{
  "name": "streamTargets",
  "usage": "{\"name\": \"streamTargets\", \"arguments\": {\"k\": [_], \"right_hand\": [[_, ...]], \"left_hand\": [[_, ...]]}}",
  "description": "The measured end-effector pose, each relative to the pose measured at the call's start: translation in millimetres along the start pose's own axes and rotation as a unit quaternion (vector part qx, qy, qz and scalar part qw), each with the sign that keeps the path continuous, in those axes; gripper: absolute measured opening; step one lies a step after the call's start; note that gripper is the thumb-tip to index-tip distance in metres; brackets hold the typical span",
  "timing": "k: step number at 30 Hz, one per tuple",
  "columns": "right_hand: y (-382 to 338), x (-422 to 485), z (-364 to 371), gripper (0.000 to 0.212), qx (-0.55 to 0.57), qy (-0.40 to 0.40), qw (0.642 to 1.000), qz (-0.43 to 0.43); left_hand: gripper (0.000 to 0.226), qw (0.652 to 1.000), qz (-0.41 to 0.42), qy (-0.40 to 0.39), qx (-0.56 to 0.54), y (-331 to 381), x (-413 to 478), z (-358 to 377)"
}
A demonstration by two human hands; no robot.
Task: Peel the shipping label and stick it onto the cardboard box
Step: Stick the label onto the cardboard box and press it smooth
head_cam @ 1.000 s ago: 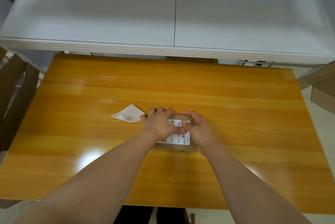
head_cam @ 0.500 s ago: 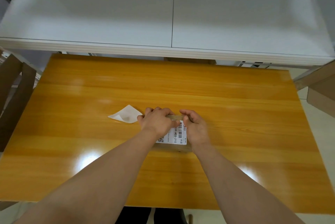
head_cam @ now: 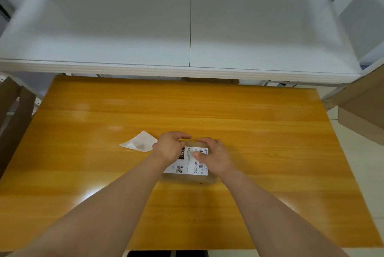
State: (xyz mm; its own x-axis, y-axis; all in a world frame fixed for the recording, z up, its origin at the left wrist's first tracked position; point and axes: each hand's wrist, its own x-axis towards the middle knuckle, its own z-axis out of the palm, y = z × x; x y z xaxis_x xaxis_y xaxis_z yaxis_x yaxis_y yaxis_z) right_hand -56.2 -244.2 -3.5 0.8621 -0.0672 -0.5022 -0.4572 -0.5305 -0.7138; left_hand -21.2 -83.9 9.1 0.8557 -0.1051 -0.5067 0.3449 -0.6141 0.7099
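Observation:
A small flat cardboard box (head_cam: 188, 179) lies on the orange wooden table (head_cam: 270, 152), near its middle. The white shipping label (head_cam: 188, 166), with barcode and QR code, lies flat on the box's top. My left hand (head_cam: 169, 148) sits at the box's left far corner, fingers curled over the far edge and covering the label's left end. My right hand (head_cam: 217, 158) grips the right side, thumb pressed on the label near the barcode, fingers over the far edge. The peeled backing paper (head_cam: 139, 144) lies just left of my left hand.
A white table (head_cam: 145, 28) butts against the orange table's far edge. Brown cardboard pieces (head_cam: 14, 115) stand beyond the left edge. A larger cardboard box (head_cam: 365, 111) sits off the right edge.
Both hands have moved apart over the box top, and more of the label shows between them. The right thumb now presses near the barcode. The backing paper has not moved.

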Motion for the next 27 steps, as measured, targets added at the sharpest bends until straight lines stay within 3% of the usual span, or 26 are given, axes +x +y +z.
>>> {"name": "streamTargets", "arguments": {"k": [4,8,11,14,22,24,27], "right_hand": [[-3,1,5,0.039,0.005,0.023,1.0,0.014],[-9,-2,8,0.035,-0.001,0.047,0.998,0.041],[-12,-3,8,0.038,0.006,0.08,0.995,0.065],[-13,-3,6,0.038,0.02,0.083,0.993,0.083],[-20,1,-4,0.041,-0.017,0.029,0.991,0.128],[-20,2,-6,0.034,-0.011,0.051,0.99,0.129],[-25,9,-6,0.028,0.031,0.096,0.986,0.134]], "left_hand": [[0.049,0.994,0.01,0.085,-0.061,-8,-8,-2],[0.059,0.978,-0.097,0.178,-0.05,-13,-14,-1],[0.078,0.968,-0.195,0.134,-0.082,-16,-13,-7],[0.078,0.967,-0.22,0.089,-0.093,-19,-15,-9],[0.04,0.964,-0.128,0.1,-0.209,-15,0,-27],[0.043,0.958,-0.115,0.09,-0.248,-13,2,-29],[0.074,0.951,-0.093,0.03,-0.294,-3,3,-25]]}}
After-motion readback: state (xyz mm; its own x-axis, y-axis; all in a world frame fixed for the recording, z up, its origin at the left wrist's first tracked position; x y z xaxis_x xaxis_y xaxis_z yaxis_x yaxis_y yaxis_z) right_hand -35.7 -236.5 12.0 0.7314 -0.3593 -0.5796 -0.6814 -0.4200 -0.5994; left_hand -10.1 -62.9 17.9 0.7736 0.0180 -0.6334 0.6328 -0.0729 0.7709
